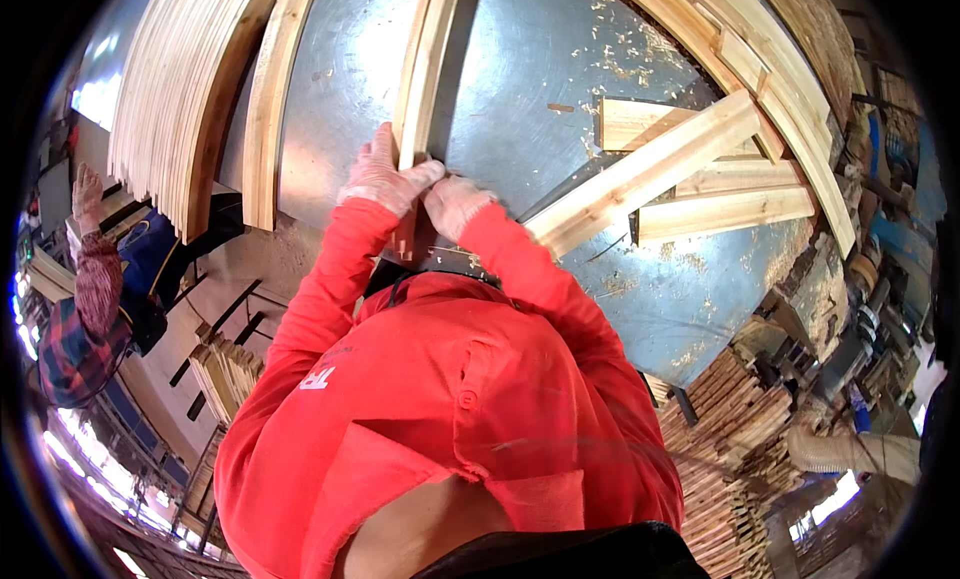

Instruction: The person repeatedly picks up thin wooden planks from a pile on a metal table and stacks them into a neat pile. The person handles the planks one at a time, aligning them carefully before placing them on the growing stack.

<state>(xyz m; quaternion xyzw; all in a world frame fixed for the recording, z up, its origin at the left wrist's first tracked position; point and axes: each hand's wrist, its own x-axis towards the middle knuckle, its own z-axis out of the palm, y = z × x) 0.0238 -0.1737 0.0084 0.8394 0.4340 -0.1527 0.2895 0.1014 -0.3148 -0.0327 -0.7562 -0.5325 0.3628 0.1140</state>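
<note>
A pair of pale wooden strips (428,69) lies side by side on the metal tabletop (530,89), running away from me. My left hand (385,177), in a thin whitish glove, grips their near end, its fingers along the left side and its thumb across the top. Close against that thumb, my right hand (457,203), also gloved, is closed at the right side of the same end. Its fingertips are partly hidden. Below my left hand, a reddish-brown wood end (405,234) juts toward my body.
On the left stand a row of thin strips (175,89) and a single board (270,99). A slanting board (650,174) rests over shorter pieces (725,217) on the right; long boards (760,89) lie beyond. Wood shavings (640,39) dot the table. Another person (90,329) works at far left.
</note>
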